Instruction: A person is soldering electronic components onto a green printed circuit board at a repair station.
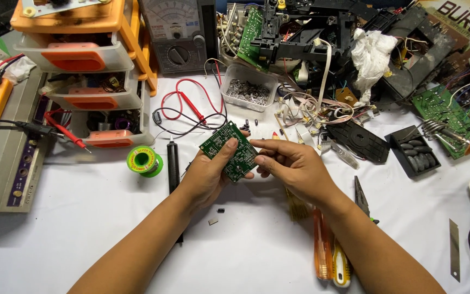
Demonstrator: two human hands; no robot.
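Tilting a small green circuit board [229, 150] up off the white worktop [257, 245], the left hand [209, 175] has its grip closed round the lower edge, thumb on the face, steadying it; the right hand [289, 163] pinches the board's right edge, forefinger along the top

A dark printed sign [466, 22] with pale lettering lies at the far right corner, beside the analog meter's pale dial [171, 12].

Electronics repair workshop: analog multimeter [178, 35], soldering iron [463, 142], solder spool [144, 161], parts drawers [82, 65], circuit boards etc.
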